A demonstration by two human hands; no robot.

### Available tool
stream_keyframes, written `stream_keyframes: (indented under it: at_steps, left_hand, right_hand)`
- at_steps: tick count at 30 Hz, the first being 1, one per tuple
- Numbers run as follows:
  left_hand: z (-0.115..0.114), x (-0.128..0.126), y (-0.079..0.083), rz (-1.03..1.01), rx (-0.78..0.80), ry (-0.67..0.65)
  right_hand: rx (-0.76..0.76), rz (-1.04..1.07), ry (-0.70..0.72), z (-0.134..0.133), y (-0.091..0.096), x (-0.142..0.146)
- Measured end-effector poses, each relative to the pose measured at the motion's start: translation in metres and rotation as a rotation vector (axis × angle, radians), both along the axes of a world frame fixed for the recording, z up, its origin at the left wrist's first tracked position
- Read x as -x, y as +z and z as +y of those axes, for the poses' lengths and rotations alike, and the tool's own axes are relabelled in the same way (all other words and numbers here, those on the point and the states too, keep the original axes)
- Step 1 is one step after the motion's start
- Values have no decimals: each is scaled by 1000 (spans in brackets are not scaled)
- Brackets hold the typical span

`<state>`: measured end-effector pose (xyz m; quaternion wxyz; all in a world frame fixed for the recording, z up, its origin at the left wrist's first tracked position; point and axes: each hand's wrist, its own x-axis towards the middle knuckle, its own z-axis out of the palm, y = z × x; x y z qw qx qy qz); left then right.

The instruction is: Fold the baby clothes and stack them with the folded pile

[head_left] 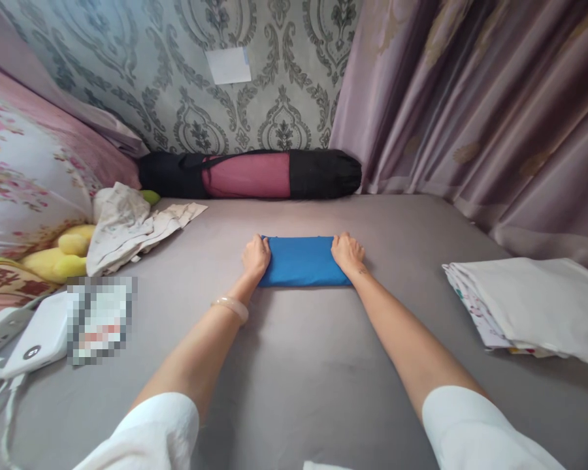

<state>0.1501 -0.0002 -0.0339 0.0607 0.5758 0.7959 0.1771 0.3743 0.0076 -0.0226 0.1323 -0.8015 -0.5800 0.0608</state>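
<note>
Squarely, the left hand [255,256] and right hand [347,253] press, fingers together, on the ends of a folded blue cloth [301,262]. White fabric [524,303] lies well right of them.

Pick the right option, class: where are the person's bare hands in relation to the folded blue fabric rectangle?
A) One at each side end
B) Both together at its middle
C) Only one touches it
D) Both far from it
A. The left hand and the right hand sit at opposite ends of the folded blue fabric rectangle.
</note>
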Motion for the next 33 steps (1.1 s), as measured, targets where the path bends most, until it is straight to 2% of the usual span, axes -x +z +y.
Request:
stream_keyframes:
  at_steps: [5, 7, 9, 11, 13, 15, 18, 25, 33]
  left_hand:
    - [1, 4, 3, -62, 31, 3]
    - [-2, 5, 5, -51, 2, -1]
    - [-9, 2, 8, 18, -66, -24]
    - [-20, -5, 12, 98, -126, -109]
    - [-32, -15, 15, 153, -138, -264]
    - [-42, -26, 15, 197, -107, -405]
    - [-52, -37, 7, 257, -21, -493]
    - [-56, -37, -12, 299, 47, -493]
    - [-54, -38, -6, 265, 112, -504]
  right_hand:
    - [51, 93, 68, -2, 7, -11]
    - [70, 124, 86, -6, 12, -13]
    - [10, 81, 97, -13, 16, -10]
    - [-100, -8, 157, -23, 17, -1]
    - [-185, -83, 302, -34, 14, 12]
    - [-189, -123, 472, -45, 8, 26]
    - [-120, -158, 609, -57, -3, 40]
    - [-25, -154, 585, -65, -14, 43]
    - [56, -153, 570, -62, -10, 46]
